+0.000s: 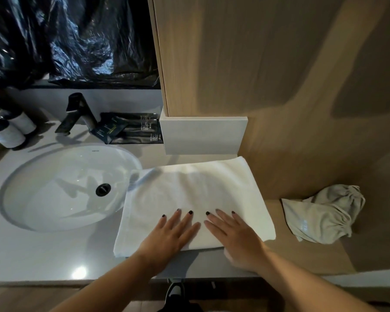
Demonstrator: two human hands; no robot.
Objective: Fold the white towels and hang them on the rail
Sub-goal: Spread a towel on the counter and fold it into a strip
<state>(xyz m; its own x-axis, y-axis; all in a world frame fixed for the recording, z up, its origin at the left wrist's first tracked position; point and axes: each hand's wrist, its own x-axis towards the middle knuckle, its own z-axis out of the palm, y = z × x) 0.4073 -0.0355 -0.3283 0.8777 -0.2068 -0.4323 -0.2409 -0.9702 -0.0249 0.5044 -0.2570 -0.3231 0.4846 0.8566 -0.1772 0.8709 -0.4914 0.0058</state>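
Observation:
A folded white towel point(189, 190) lies flat on the grey vanity counter point(43, 255), to the right of the sink, its left edge reaching over the basin rim. My left hand point(169, 235) rests palm down on the towel's near half with fingers straight and spread. Beside it, my right hand point(234, 237) also lies flat on the towel, fingers straight, its heel at the towel's near edge. No rail is in view.
An oval white sink point(54, 190) with a black drain fills the left. A black tap point(77, 113), two bottles point(11, 129) and dark sachets point(131, 129) stand behind it. A grey drawstring bag point(322, 215) lies on the wooden ledge at right. Wood panels rise behind.

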